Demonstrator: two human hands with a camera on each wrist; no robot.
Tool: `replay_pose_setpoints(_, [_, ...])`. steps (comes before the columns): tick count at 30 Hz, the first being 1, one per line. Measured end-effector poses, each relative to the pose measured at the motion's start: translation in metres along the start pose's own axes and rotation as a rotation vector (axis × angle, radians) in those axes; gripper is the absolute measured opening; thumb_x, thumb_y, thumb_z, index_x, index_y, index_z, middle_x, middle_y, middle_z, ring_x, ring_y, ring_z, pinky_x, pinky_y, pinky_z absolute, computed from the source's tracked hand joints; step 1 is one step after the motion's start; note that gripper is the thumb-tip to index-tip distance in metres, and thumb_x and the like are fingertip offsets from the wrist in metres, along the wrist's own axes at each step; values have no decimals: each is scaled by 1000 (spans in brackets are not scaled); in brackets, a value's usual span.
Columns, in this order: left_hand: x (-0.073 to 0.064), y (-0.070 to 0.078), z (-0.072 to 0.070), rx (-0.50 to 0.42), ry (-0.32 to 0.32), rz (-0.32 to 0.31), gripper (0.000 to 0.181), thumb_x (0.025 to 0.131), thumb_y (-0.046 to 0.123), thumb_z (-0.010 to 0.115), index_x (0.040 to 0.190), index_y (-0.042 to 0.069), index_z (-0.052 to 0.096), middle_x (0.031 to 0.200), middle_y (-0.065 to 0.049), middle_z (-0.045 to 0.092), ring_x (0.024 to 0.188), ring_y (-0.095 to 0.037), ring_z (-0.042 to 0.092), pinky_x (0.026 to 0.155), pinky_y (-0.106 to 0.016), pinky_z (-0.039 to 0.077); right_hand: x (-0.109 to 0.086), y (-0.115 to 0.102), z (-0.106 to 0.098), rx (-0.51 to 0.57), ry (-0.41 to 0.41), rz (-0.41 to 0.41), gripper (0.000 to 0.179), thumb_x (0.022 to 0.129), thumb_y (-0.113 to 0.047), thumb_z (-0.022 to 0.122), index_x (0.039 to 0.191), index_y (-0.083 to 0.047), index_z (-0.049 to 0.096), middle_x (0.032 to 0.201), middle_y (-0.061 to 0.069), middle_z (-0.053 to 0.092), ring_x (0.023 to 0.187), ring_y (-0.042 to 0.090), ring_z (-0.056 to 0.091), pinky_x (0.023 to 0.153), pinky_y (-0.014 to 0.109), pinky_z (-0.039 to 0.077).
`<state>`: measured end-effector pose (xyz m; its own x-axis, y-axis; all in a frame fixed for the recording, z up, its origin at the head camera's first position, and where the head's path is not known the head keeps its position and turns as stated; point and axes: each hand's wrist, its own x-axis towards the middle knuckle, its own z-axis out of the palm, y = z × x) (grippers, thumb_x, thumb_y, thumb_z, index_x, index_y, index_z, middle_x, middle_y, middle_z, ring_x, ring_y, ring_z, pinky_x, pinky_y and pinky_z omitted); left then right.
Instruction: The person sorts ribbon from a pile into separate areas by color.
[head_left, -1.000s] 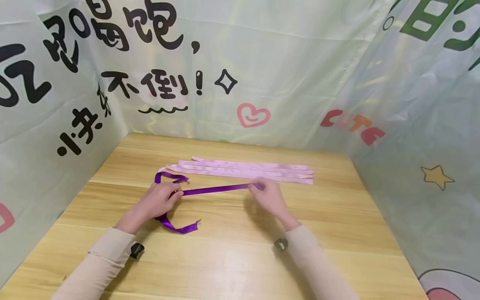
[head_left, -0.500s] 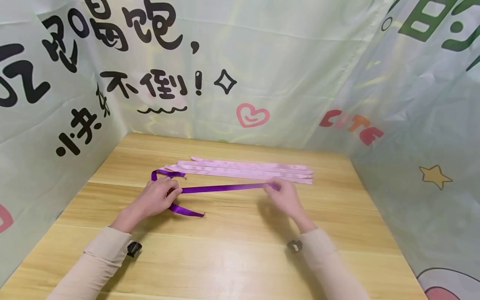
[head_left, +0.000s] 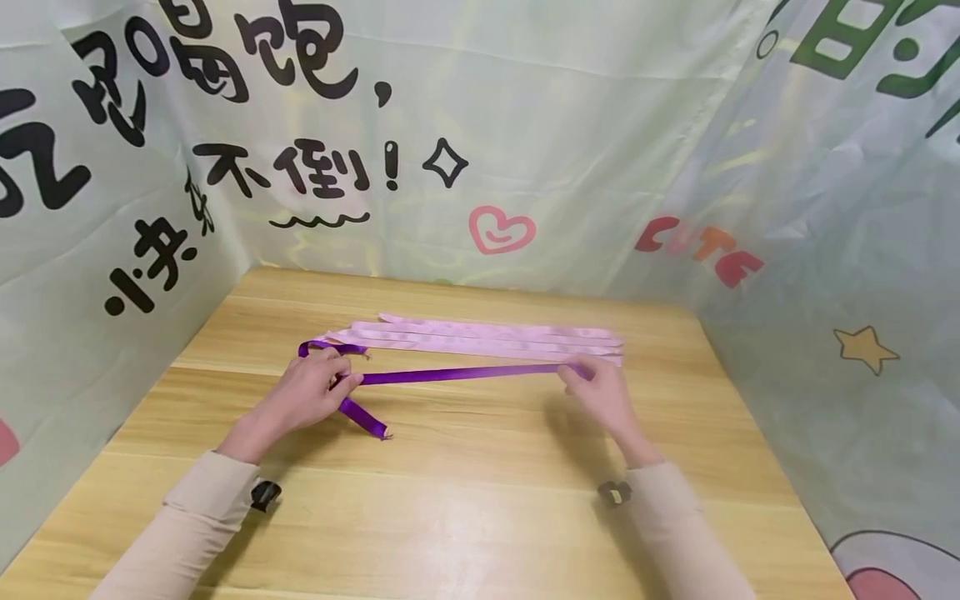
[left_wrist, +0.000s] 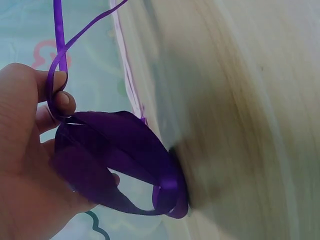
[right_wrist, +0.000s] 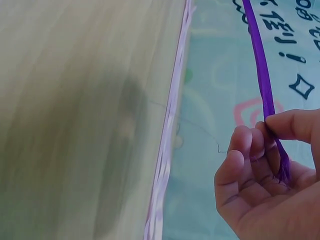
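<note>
A purple ribbon (head_left: 457, 373) is stretched nearly level between my two hands, above the table. My left hand (head_left: 311, 390) pinches it between thumb and fingers. In the left wrist view, loops of the ribbon (left_wrist: 115, 140) hang below those fingertips, and a thin loose length crosses the taut one. Loose purple ends show behind and in front of the left hand in the head view. My right hand (head_left: 603, 396) pinches the other stretch near its end; a short, frayed-looking tail (right_wrist: 284, 172) lies inside the palm in the right wrist view.
Several pale pink ribbon strips (head_left: 487, 337) lie side by side along the back of the wooden table (head_left: 465, 500). Printed cloth walls (head_left: 555, 150) enclose the back and both sides. In the right wrist view, a fine dark thread (right_wrist: 192, 125) dangles near the right fingers.
My right hand has moved to the right, so the taut ribbon between the hands is longer. My left hand has shifted slightly left, and the loose front end has swung about.
</note>
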<state>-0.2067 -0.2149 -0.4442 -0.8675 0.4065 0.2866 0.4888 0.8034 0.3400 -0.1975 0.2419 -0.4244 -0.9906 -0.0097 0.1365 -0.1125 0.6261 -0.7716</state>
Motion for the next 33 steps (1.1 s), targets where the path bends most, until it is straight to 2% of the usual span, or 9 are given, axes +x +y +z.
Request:
replay_pose_setpoints(7, [-2,-2,-2,9,0,-15,34,102,27,69,74,20,51,78,2,49,78,-18,49,73,-40,34,-8,15,-18,-14,23,75,27,103,-17,65,119,3,72,104,27,74,80,24,72,65,24,54])
replay_pose_setpoints(14, [-4,-4,-3,15,-32,-35,34,104,29,67,75,19,51,81,1,50,79,-19,49,74,-40,35,-17,27,-35,-17,44,180,34,103,-23,64,126,3,70,111,27,73,84,18,69,72,26,55])
replay_pose_setpoints(21, [-4,-7,-3,23,-15,-21,34,103,28,68,75,19,52,81,1,51,81,-20,51,74,-41,36,-23,39,-49,-28,67,223,35,104,-23,63,126,3,70,112,27,73,85,18,67,74,27,57])
replay_pose_setpoints(26, [-4,-10,-3,24,-2,-27,34,102,26,70,74,18,52,80,0,51,79,-20,49,72,-41,37,-24,47,-56,-41,80,245,35,104,-25,63,126,1,70,113,26,73,90,23,69,75,27,57])
replay_pose_setpoints(33, [-4,-19,0,21,-28,-53,29,103,25,68,77,19,55,83,0,54,82,-20,52,77,-45,40,-25,53,-61,-102,72,261,35,102,-25,63,122,3,71,110,23,73,90,22,66,79,29,52])
